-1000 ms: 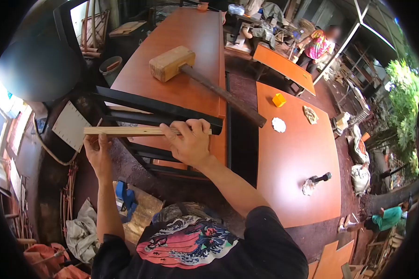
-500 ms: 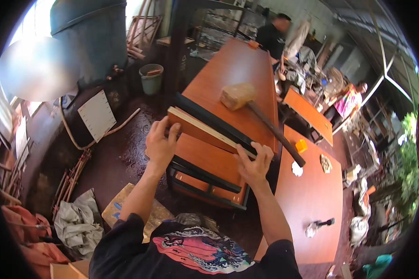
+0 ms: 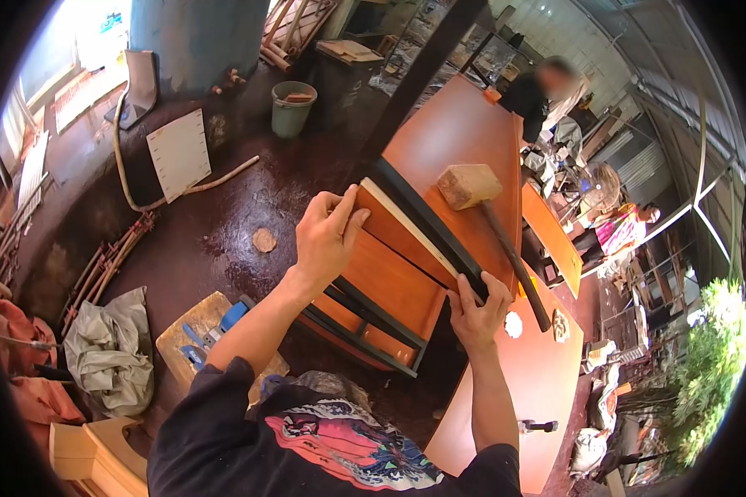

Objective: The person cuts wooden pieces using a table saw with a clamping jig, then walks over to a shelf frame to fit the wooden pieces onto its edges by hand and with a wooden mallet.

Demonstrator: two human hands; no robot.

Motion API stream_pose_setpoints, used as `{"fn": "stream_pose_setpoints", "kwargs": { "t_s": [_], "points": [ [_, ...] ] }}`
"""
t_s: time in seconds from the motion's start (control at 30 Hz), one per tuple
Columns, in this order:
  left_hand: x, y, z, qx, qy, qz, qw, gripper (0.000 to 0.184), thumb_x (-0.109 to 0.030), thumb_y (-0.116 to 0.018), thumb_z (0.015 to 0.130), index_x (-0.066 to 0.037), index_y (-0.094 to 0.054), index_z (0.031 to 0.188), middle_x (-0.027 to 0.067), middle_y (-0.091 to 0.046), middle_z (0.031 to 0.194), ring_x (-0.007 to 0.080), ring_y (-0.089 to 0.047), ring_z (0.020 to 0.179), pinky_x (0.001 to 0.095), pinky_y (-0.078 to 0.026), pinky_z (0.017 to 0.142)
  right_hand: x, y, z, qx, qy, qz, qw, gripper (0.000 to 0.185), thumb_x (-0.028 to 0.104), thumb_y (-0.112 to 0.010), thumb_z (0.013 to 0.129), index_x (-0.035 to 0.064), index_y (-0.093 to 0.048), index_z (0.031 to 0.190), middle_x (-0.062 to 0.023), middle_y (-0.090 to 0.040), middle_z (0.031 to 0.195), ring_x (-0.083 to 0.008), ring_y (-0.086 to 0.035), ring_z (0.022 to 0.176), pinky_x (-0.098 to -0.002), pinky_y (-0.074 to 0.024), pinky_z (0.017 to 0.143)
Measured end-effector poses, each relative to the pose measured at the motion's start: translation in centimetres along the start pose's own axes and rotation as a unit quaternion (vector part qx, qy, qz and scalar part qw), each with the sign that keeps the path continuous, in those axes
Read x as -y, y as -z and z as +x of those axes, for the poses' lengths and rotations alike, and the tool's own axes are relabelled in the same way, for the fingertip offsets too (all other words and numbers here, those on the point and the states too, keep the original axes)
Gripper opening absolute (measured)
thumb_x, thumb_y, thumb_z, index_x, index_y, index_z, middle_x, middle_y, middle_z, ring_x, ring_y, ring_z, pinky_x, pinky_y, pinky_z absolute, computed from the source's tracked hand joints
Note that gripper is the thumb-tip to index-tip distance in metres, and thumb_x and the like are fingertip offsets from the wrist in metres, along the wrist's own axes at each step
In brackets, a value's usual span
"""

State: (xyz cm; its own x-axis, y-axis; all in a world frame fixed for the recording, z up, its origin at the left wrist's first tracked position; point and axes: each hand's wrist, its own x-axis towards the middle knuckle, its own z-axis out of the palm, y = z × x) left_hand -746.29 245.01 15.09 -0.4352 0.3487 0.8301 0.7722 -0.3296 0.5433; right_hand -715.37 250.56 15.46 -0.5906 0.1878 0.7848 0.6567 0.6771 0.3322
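Observation:
An orange-brown board (image 3: 389, 217) with a pale edge lies along a black frame bar (image 3: 427, 219). My left hand (image 3: 327, 236) pinches the board's upper left end between fingers and thumb. Around its lower right end, by the bar, my right hand (image 3: 479, 311) is closed. Just beyond the bar, a wooden mallet (image 3: 470, 185) rests on the long orange-brown tabletop (image 3: 448, 116), its dark handle reaching toward the right. Below the board are orange-brown panels (image 3: 385, 286) within black framing.
Another tabletop (image 3: 530, 398) at the right carries a white crumpled item (image 3: 513, 325) and a black-handled tool (image 3: 540, 426). A bucket (image 3: 294, 108) stands on the floor. Blue tools (image 3: 228, 319) lie on a wooden block (image 3: 174, 344). Two other people are behind the tables.
The view has swung left. The board was held up level across the frame; now it is tilted down along the black bar, with my left hand at its upper end.

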Motion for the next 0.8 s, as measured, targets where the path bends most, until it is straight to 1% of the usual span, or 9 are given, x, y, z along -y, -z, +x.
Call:
{"fn": "stream_pose_setpoints", "kwargs": {
  "t_s": [0.13, 0.23, 0.33, 0.43, 0.5, 0.6, 0.7, 0.73, 0.8],
  "points": [
    [1.4, 0.5, 0.1, 0.02, -0.004, -0.026, 0.999, 0.034, -0.012, -0.078, 0.086, -0.005, -0.071, 0.119, 0.0096, -0.06, 0.084, 0.0211, -0.057, 0.065, 0.0338, -0.048, 0.058, -0.2, -0.1, -0.1, 0.004, 0.015, 0.004, 1.0, 0.045, 0.019, -0.084, 0.081, 0.015, -0.07, 0.123, -0.0156, -0.053, 0.128, -0.0359, -0.049, 0.114, -0.0459, -0.0436, 0.094],
    [1.3, 2.1, 1.5, 0.093, -0.006, -0.049, 0.994, 0.034, -0.009, -0.076, 0.087, -0.006, -0.071, 0.12, 0.0117, -0.062, 0.086, 0.0232, -0.062, 0.073, 0.0342, -0.05, 0.061, -0.3, -0.1, -0.2, -0.002, 0.004, -0.001, 1.0, 0.047, 0.023, -0.086, 0.078, 0.0118, -0.068, 0.12, -0.0162, -0.054, 0.124, -0.0354, -0.049, 0.113, -0.0478, -0.0427, 0.094],
    [0.6, 1.3, 1.6, 0.098, 0.068, -0.093, 0.988, 0.028, -0.009, -0.077, 0.087, -0.003, -0.071, 0.113, 0.0111, -0.065, 0.095, 0.0212, -0.066, 0.08, 0.0311, -0.055, 0.067, 0.2, 1.4, -1.7, -0.055, -0.129, -0.047, 0.989, 0.05, 0.029, -0.09, 0.073, 0.0092, -0.066, 0.114, -0.0145, -0.055, 0.119, -0.0347, -0.05, 0.109, -0.0472, -0.0424, 0.091],
    [1.1, 0.5, 1.3, 0.079, 0.068, -0.141, 0.985, 0.026, -0.007, -0.076, 0.089, -0.001, -0.071, 0.113, 0.0082, -0.067, 0.101, 0.0163, -0.067, 0.088, 0.0276, -0.055, 0.074, 0.4, 1.3, -5.3, -0.129, -0.254, -0.049, 0.957, 0.049, 0.025, -0.092, 0.07, 0.0056, -0.067, 0.107, -0.0144, -0.056, 0.11, -0.0345, -0.053, 0.104, -0.0449, -0.0453, 0.085],
    [1.5, 0.4, 1.1, 0.095, 0.071, -0.155, 0.981, 0.026, -0.007, -0.075, 0.09, 0.001, -0.07, 0.115, 0.0069, -0.066, 0.103, 0.0147, -0.066, 0.091, 0.026, -0.054, 0.077, 0.5, 1.2, -6.7, -0.159, -0.367, 0.059, 0.915, 0.041, 0.021, -0.09, 0.076, 0.0031, -0.066, 0.104, -0.0094, -0.061, 0.1, -0.0214, -0.059, 0.092, -0.0344, -0.0492, 0.081],
    [1.3, 0.3, 0.4, 0.093, 0.098, -0.17, 0.976, 0.026, -0.008, -0.074, 0.092, 0.002, -0.069, 0.116, 0.006, -0.065, 0.106, 0.0132, -0.064, 0.095, 0.0249, -0.053, 0.08, 2.0, 1.1, -6.9, -0.18, -0.541, 0.273, 0.775, 0.032, 0.011, -0.086, 0.081, 0.0004, -0.067, 0.104, -0.0057, -0.065, 0.093, -0.012, -0.063, 0.083, -0.025, -0.0518, 0.076],
    [1.3, 0.1, -0.1, 0.088, 0.141, -0.207, 0.964, 0.027, -0.01, -0.074, 0.094, 0.003, -0.069, 0.117, 0.0051, -0.064, 0.108, 0.0117, -0.062, 0.097, 0.0247, -0.051, 0.081, 2.6, 1.1, -6.1, -0.206, -0.61, 0.318, 0.696, 0.031, 0.011, -0.083, 0.083, -0.0019, -0.065, 0.106, -0.0029, -0.066, 0.09, -0.0078, -0.06, 0.083, -0.0237, -0.05, 0.077],
    [1.4, -0.1, 0.2, 0.085, 0.11, -0.186, 0.973, 0.028, -0.012, -0.074, 0.094, 0.003, -0.069, 0.117, 0.0035, -0.064, 0.105, 0.0108, -0.062, 0.094, 0.0243, -0.05, 0.08, 2.7, 0.8, -6.1, -0.234, -0.596, 0.341, 0.688, 0.03, 0.01, -0.082, 0.084, -0.0023, -0.065, 0.106, -0.0026, -0.067, 0.088, -0.0087, -0.06, 0.083, -0.0244, -0.0501, 0.076],
    [1.2, 0.0, 0.5, 0.096, 0.142, -0.189, 0.967, 0.027, -0.012, -0.074, 0.094, 0.003, -0.069, 0.116, 0.0033, -0.065, 0.102, 0.0105, -0.061, 0.093, 0.0239, -0.05, 0.079, 2.8, 0.6, -6.4, -0.242, -0.602, 0.326, 0.687, 0.03, 0.009, -0.082, 0.084, -0.0017, -0.065, 0.107, -0.0019, -0.066, 0.086, -0.0086, -0.061, 0.081, -0.0241, -0.0501, 0.077]
  ]
}}
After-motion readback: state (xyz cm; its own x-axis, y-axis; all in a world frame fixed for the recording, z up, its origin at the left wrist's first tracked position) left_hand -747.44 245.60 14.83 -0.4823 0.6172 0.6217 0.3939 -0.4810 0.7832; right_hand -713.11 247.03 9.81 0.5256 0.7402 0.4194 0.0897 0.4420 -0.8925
